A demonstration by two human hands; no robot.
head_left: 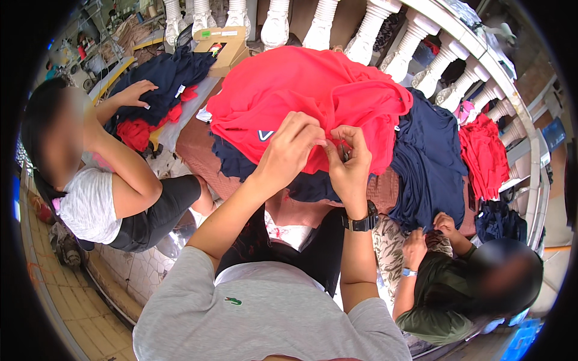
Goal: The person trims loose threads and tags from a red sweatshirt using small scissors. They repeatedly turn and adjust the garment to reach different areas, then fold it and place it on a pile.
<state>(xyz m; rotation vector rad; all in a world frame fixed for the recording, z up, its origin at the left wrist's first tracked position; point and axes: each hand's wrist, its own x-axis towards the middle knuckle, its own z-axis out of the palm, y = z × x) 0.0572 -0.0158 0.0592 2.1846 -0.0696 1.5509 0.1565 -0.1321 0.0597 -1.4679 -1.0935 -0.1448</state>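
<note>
I hold the red garment (313, 90) with both hands at its near hem, where it hangs over a heap of navy garments (427, 156). My left hand (289, 150) pinches a fold of the red cloth between thumb and fingertips, knuckles up. My right hand (349, 159), with a black wristwatch (361, 222) on its wrist, is closed on the same fold just beside the left; something small and dark sits between its fingers, too small to make out. The two hands touch at the fingertips.

Taking the red garment as the mark: beyond it stands a white balustrade (373, 30), curving round to its right. Left of it and beyond lies a cardboard box (226, 48). Further left a seated person in a white top rests a hand (132, 93) on a second pile of navy and red clothes (156, 90). To the right of it and nearer me, another person in a dark green top grips the edge of the navy heap with both hands (430, 231). More red cloth (481, 153) lies far right by the balustrade.
</note>
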